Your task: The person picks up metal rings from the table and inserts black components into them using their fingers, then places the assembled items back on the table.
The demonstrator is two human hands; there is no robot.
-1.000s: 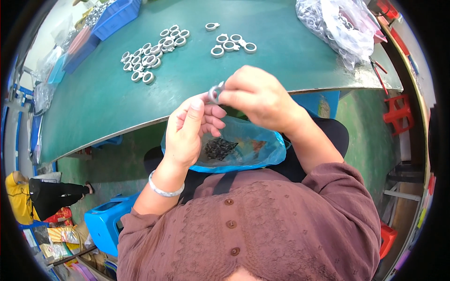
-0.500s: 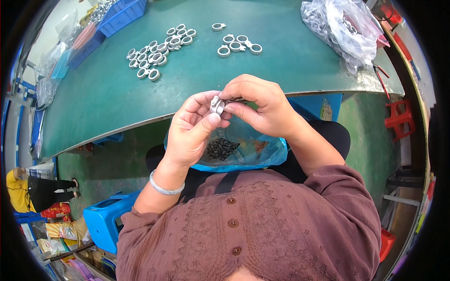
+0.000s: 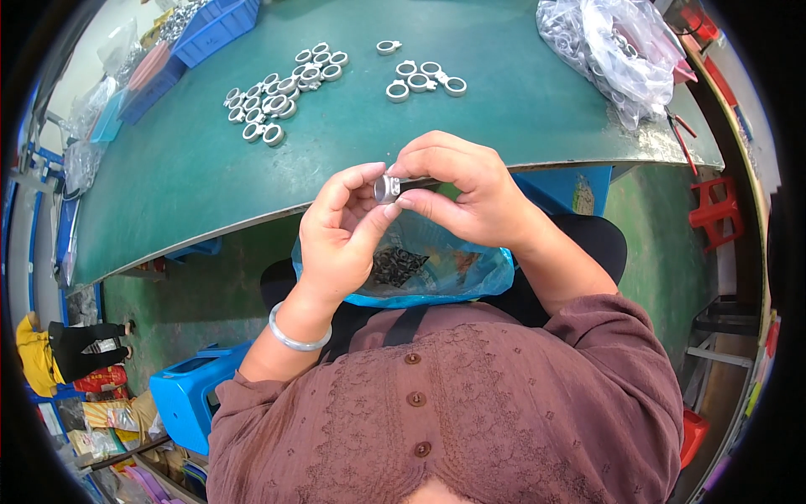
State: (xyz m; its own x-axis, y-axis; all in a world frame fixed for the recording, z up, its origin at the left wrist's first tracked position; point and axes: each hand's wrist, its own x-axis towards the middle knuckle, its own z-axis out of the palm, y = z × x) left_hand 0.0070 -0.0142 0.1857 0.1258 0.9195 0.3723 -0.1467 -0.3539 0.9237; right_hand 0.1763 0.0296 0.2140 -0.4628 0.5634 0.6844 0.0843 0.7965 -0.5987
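Observation:
A small silver metal ring (image 3: 386, 187) is pinched between the fingertips of both hands, just in front of the green table's near edge. My left hand (image 3: 340, 239) grips it from the left with thumb and forefinger. My right hand (image 3: 457, 189) holds it from the right and above. Under the hands, on my lap, lies a blue plastic bag (image 3: 428, 269) with small dark parts in it. A silver bangle sits on my left wrist.
On the green table (image 3: 193, 176) lie a cluster of several silver rings (image 3: 281, 84) at the far left and a smaller group (image 3: 420, 76) in the middle. A clear bag of rings (image 3: 613, 42) sits far right. Blue bins (image 3: 214, 21) stand at the back left. A blue stool (image 3: 180, 403) is at my lower left.
Both hands have drawn slightly closer to me and lower with the ring, and the fingers have shifted around it. The rings on the table have not moved.

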